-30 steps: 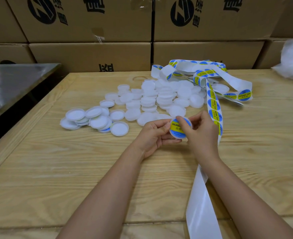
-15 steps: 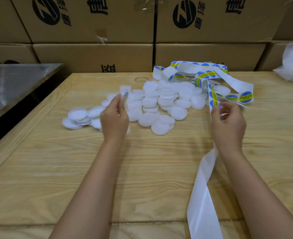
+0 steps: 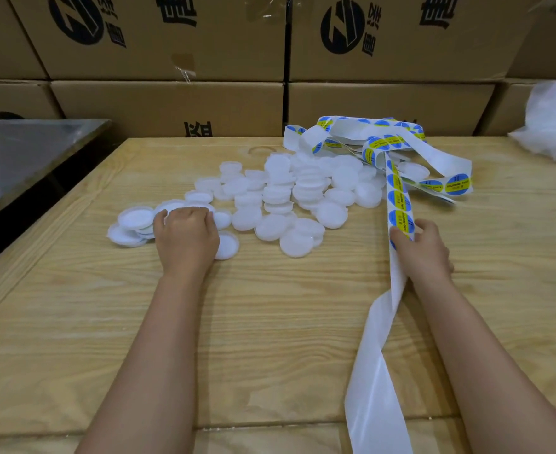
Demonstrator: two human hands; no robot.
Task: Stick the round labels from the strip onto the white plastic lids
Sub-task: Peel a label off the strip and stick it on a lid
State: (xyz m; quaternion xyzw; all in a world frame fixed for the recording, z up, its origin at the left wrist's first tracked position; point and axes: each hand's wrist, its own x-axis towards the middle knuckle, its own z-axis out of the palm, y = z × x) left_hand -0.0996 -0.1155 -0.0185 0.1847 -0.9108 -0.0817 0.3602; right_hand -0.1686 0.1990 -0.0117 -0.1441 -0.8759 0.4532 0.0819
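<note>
We find the lids (image 3: pixel 302 191) heaped on the table (image 3: pixel 270 322) at the centre of the frame, with the strip (image 3: pixel 397 204) coiled over the heap's upper right and trailing down to the lower edge, right of centre. Our left hand (image 3: pixel 186 237) rests on the heap's left end, and our right hand (image 3: pixel 423 247) grips the strip to the right of the heap. Behind the table stand stacked boxes (image 3: pixel 171 103), with a counter (image 3: pixel 18 152) at the upper left and a bag (image 3: pixel 554 126) at the upper right.

table (image 3: pixel 270 322): pale wood, open grain, matt
lids (image 3: pixel 332 214): white translucent plastic, smooth, faint sheen
strip (image 3: pixel 373 388): white backing paper, slick, glossy
labels (image 3: pixel 401 219): printed, smooth, slight gloss
boxes (image 3: pixel 171 103): brown cardboard, matt
counter (image 3: pixel 18 152): brushed metal, dully reflective
bag (image 3: pixel 554 119): thin clear plastic, crinkled
</note>
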